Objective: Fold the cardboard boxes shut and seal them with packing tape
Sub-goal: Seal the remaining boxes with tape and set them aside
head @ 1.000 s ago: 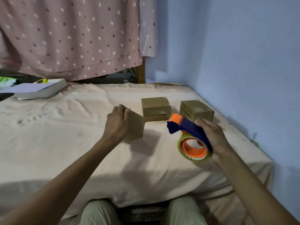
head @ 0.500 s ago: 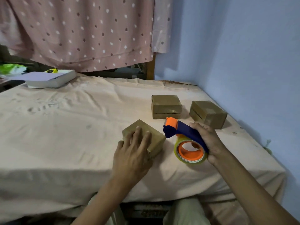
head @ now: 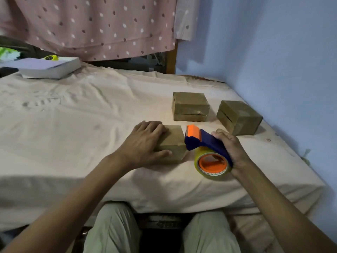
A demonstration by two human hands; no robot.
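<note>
The left hand (head: 145, 143) lies flat on the nearest box (head: 172, 143) near the bed's (head: 73, 125) front edge, fingers straight and close together. The right hand (head: 232, 152) grips the tape dispenser (head: 204, 143) just beside it, seemingly touching. Two more boxes (head: 189, 106) (head: 238, 116) sit behind.

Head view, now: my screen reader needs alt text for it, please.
A left hand presses flat on a small cardboard box on a bed while the right hand grips a tape dispenser beside it. Two more boxes sit behind.
</note>
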